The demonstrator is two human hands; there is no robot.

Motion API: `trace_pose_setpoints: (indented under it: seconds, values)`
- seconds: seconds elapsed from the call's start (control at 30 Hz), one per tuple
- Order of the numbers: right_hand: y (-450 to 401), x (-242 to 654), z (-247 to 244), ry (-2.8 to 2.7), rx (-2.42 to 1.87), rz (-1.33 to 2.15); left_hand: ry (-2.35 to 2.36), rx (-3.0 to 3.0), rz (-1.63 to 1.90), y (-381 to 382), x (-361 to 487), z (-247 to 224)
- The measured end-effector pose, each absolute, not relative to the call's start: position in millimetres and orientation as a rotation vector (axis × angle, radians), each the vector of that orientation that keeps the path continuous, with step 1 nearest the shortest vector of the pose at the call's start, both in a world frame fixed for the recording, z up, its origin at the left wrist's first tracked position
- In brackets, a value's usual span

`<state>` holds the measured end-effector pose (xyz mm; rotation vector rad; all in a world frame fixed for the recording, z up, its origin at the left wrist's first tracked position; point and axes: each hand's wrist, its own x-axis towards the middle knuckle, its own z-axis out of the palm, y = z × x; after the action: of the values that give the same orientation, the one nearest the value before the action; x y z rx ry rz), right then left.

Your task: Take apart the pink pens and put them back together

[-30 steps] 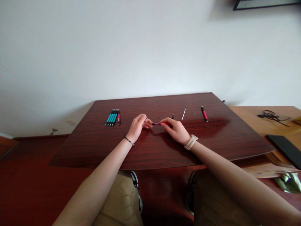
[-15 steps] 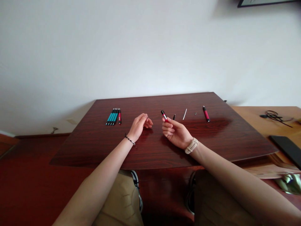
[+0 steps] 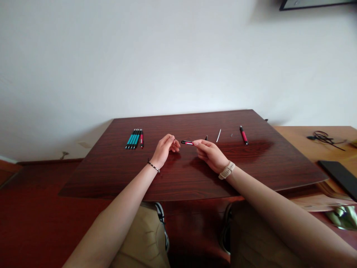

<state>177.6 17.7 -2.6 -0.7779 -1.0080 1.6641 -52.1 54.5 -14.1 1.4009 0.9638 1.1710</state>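
Note:
My right hand pinches a red and black pen barrel by one end. Its black end, with the clip, points left toward my left hand. The thumb and fingertips of my left hand are brought together; whatever is between them is too small to tell. Past my right hand lie a small black pen piece, a thin white ink refill and a tiny part like a spring. Farther right rests a red and black pen.
On the left of the dark wooden table, several teal pens lie side by side with a red pen. A lighter table on the right bears a black cable and a flat black device.
My right hand has turned the pen barrel from steeply slanted to nearly level and brought its black end left, nearer my left hand. My left hand has hardly moved.

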Motion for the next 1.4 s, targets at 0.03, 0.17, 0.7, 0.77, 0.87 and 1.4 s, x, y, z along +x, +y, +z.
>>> trace_pose_setpoints:
  seconds: [0.03, 0.17, 0.7, 0.77, 0.87, 1.4]
  values:
    - [18.8, 178.6, -4.6, -1.073, -0.850, 1.581, 0.951, 1.394, 1.172, 54.2, -52.1, -14.1]
    - [21.0, 180.3, -9.5, -1.247, -1.043, 1.315, 0.814, 1.382, 1.100, 50.0, -51.4, -11.2]
    - [14.8, 175.0, -12.5, -1.682, -1.134, 1.001, 0.862, 1.862, 0.750, 38.0, -43.0, -5.0]
    - [15.8, 175.5, -11.3, -1.683, -1.121, 0.988, 0.903, 1.882, 0.780, 37.5, -41.9, -5.3]
    - [17.3, 175.9, -12.3, -1.648, -1.059, 0.998, 0.966, 1.939, 0.798, 36.6, -41.1, -4.1]
    - [4.1, 170.6, -9.6, -1.834, -1.134, 0.880, 1.078, 2.079, 0.726, 36.3, -42.5, -5.4]
